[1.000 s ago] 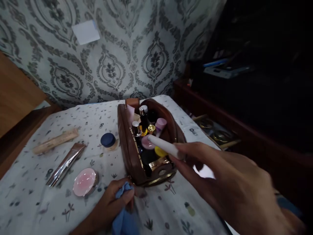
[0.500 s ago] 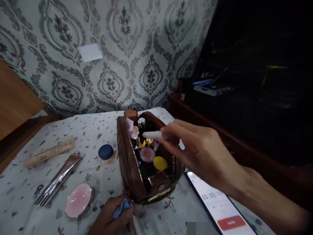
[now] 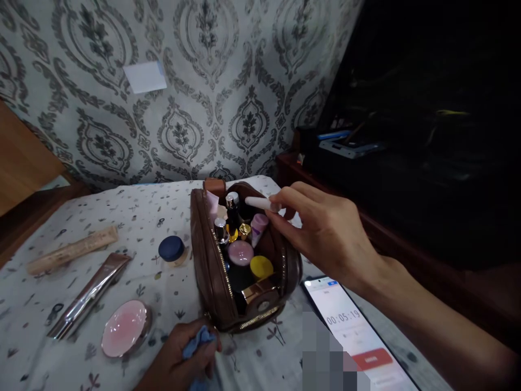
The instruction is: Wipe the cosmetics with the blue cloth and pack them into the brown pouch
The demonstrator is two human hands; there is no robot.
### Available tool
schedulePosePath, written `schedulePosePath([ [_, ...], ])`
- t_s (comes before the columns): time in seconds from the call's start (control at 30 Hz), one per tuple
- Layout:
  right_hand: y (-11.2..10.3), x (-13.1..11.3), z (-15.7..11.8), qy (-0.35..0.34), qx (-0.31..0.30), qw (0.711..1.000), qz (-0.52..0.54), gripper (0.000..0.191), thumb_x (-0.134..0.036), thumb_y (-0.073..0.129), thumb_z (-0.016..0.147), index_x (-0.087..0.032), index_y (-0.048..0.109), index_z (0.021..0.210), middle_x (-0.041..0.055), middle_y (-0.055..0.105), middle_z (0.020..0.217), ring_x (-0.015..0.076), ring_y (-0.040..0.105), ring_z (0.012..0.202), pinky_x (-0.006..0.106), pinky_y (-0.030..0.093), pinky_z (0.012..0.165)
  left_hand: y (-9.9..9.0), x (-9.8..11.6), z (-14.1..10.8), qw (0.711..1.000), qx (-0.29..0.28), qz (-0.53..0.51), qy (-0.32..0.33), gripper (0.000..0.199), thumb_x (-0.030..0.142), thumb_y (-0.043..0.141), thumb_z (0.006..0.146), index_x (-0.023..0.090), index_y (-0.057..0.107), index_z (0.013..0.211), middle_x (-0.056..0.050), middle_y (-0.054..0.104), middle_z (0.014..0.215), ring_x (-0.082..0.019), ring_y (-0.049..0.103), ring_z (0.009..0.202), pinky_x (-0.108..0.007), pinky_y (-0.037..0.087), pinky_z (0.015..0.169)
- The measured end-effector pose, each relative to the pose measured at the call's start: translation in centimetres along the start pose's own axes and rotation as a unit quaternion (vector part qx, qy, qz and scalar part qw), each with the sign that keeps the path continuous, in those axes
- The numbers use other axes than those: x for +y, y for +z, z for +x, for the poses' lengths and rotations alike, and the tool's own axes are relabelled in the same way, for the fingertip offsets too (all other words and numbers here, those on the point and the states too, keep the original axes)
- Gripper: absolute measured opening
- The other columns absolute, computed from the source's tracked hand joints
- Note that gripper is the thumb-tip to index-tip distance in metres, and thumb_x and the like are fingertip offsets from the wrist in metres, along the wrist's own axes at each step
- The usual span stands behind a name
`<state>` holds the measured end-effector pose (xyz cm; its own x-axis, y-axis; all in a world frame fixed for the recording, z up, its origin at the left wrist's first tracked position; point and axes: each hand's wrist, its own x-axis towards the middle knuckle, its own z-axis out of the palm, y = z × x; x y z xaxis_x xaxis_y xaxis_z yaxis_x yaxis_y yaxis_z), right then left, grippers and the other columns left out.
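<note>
An unzipped brown bag (image 3: 209, 271) stands upright on the patterned cloth, with bottles, a pink round case (image 3: 240, 253), a yellow round item (image 3: 261, 267) and a pink-purple tube (image 3: 259, 225) inside. My right hand (image 3: 325, 233) pinches a slim white tube (image 3: 260, 203) over the bag's back right part. Down at the bag's front left corner, my left hand (image 3: 187, 353) is closed around a crumpled blue cloth (image 3: 198, 341).
Left of the bag lie a beige tube (image 3: 73, 251), a shiny metallic tube (image 3: 89, 296), a pink compact (image 3: 124, 328) and a blue-lidded jar (image 3: 171, 250). A phone (image 3: 345, 320) showing a timer lies at right. Patterned wallpaper rises behind.
My right hand has lifted the white tube slightly up and to the right, uncovering the pink-purple tube in the bag. The view has shifted a little. My left hand still grips the cloth.
</note>
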<state>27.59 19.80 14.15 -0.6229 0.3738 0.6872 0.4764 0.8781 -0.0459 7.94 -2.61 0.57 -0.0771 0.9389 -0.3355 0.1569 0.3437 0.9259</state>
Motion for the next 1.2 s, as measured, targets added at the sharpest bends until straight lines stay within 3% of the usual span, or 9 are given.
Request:
schedulePosePath([
  [0.13, 0.2, 0.1, 0.6, -0.010, -0.040, 0.997, -0.067, 0.016, -0.024, 0.052, 0.097, -0.019, 0.061, 0.085, 0.0012, 0.060, 0.081, 0.0113, 0.050, 0.061, 0.026, 0.024, 0.053, -0.1, -1.1, 0.3, 0.999, -0.012, 0.039, 0.024, 0.062, 0.076, 0.046, 0.089, 0.018, 0.066, 0.078, -0.002, 0.061, 0.068, -0.014, 0.052, 0.061, -0.024, 0.042, 0.061],
  [0.3, 0.0, -0.9, 2.4, -0.016, -0.179, 0.971, -0.158, 0.012, -0.017, 0.052, 0.095, -0.020, 0.064, 0.094, 0.0038, 0.062, 0.085, 0.0146, 0.053, 0.066, 0.027, 0.017, 0.052, -0.1, -1.0, 0.4, 0.999, -0.014, 0.044, 0.011, 0.059, 0.073, 0.048, 0.090, 0.018, 0.065, 0.084, -0.001, 0.061, 0.068, -0.014, 0.053, 0.062, -0.024, 0.043, 0.065],
  [0.4, -0.1, -1.5, 3.0, -0.027, -0.227, 0.956, -0.184, 0.013, -0.012, 0.053, 0.093, -0.018, 0.064, 0.098, 0.0061, 0.063, 0.087, 0.0165, 0.056, 0.072, 0.028, 0.016, 0.052, -0.3, -0.6, 0.3, 0.998, -0.034, 0.051, 0.024, 0.059, 0.074, 0.047, 0.090, 0.018, 0.065, 0.083, -0.002, 0.063, 0.070, -0.015, 0.055, 0.066, -0.024, 0.045, 0.069],
  [0.57, -0.3, -1.5, 3.2, -0.058, -0.251, 0.949, -0.181, 0.021, -0.004, 0.055, 0.087, -0.017, 0.063, 0.102, 0.0086, 0.066, 0.095, 0.0186, 0.060, 0.078, 0.031, 0.020, 0.054, -0.2, -0.4, 0.1, 0.999, -0.030, 0.025, 0.000, 0.059, 0.075, 0.049, 0.089, 0.019, 0.067, 0.091, -0.003, 0.067, 0.075, -0.016, 0.060, 0.069, -0.024, 0.046, 0.067],
  [0.8, 0.1, -1.4, 3.3, -0.085, -0.303, 0.928, -0.198, 0.024, 0.001, 0.059, 0.080, -0.016, 0.066, 0.095, 0.0112, 0.068, 0.101, 0.0236, 0.063, 0.090, 0.032, 0.025, 0.057, 0.1, 1.0, 0.1, 1.000, -0.022, 0.010, 0.005, 0.058, 0.075, 0.053, 0.086, 0.019, 0.065, 0.082, -0.003, 0.064, 0.069, -0.015, 0.058, 0.066, -0.022, 0.042, 0.061],
  [1.0, 0.3, -1.5, 3.2, -0.086, -0.287, 0.934, -0.192, 0.024, 0.000, 0.059, 0.082, -0.016, 0.068, 0.096, 0.0103, 0.069, 0.099, 0.0228, 0.062, 0.088, 0.031, 0.027, 0.057, 0.2, 0.5, 0.0, 1.000, -0.019, 0.002, 0.017, 0.062, 0.079, 0.052, 0.084, 0.018, 0.066, 0.081, -0.002, 0.062, 0.068, -0.014, 0.053, 0.064, -0.024, 0.043, 0.065],
  [1.2, -0.2, -2.2, 3.8, -0.065, -0.319, 0.926, -0.190, 0.016, -0.002, 0.065, 0.081, -0.015, 0.069, 0.075, 0.0103, 0.071, 0.089, 0.0218, 0.062, 0.085, 0.031, 0.023, 0.053, 0.4, 0.9, -0.2, 1.000, 0.007, 0.016, 0.011, 0.061, 0.077, 0.052, 0.086, 0.018, 0.068, 0.083, -0.001, 0.061, 0.065, -0.014, 0.051, 0.063, -0.025, 0.041, 0.066],
])
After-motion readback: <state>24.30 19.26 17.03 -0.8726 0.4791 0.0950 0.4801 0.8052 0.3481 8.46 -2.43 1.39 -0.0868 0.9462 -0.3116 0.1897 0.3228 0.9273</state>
